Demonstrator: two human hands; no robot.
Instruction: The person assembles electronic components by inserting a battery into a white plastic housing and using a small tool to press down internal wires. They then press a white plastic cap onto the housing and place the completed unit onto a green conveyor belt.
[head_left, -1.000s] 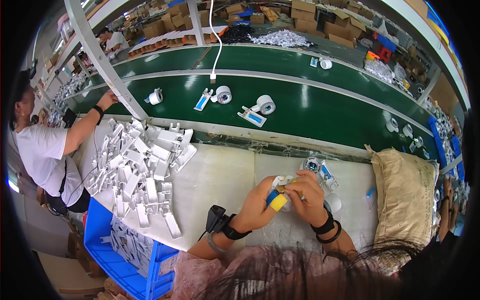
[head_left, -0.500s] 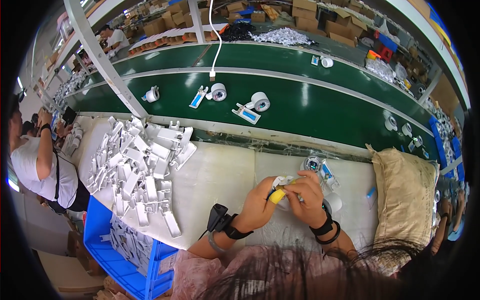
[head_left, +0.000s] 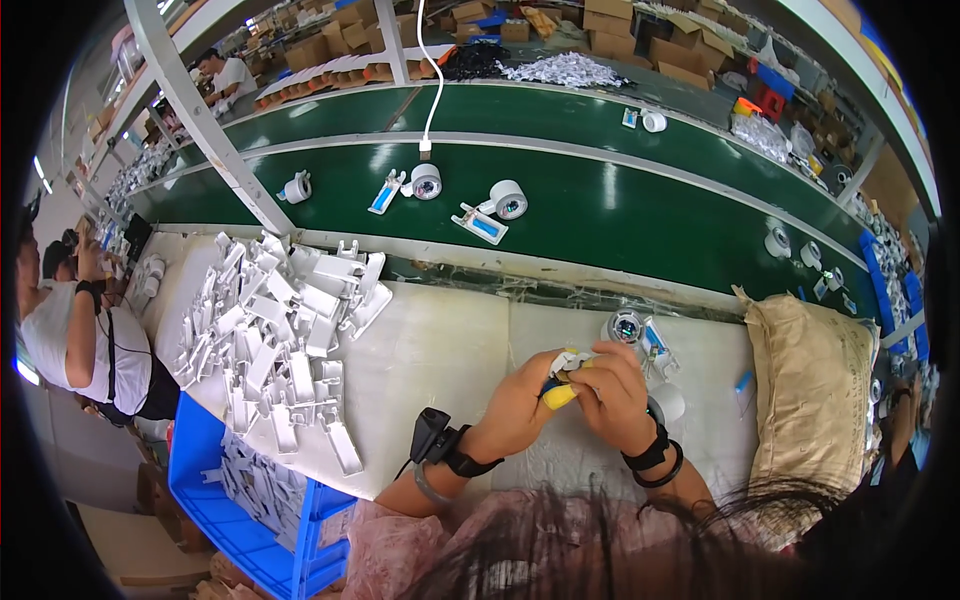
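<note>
My left hand (head_left: 513, 408) is closed around a yellow-and-dark piece (head_left: 560, 397) whose kind I cannot make out. A small white plastic part (head_left: 569, 360) shows at the fingertips of both hands. My right hand (head_left: 614, 402) meets the left one, its fingers pinched against that white part. Just beyond the hands lies a round white lamp-like unit (head_left: 626, 327) with a flat white piece with a blue strip (head_left: 655, 343) beside it. Another white round housing (head_left: 667, 402) sits partly hidden by my right wrist.
White plastic brackets (head_left: 290, 310) are heaped on the left of the table. Below them stands a blue bin (head_left: 235, 520) with more parts. A brown sack (head_left: 805, 400) lies at the right. Beyond runs a green conveyor (head_left: 600, 215) carrying several units; a cable (head_left: 436, 90) hangs above it.
The units on the near conveyor lane have shifted slightly left. My hands stay in nearly the same place, with the yellow piece slightly turned. A person at the far left has moved their arms.
</note>
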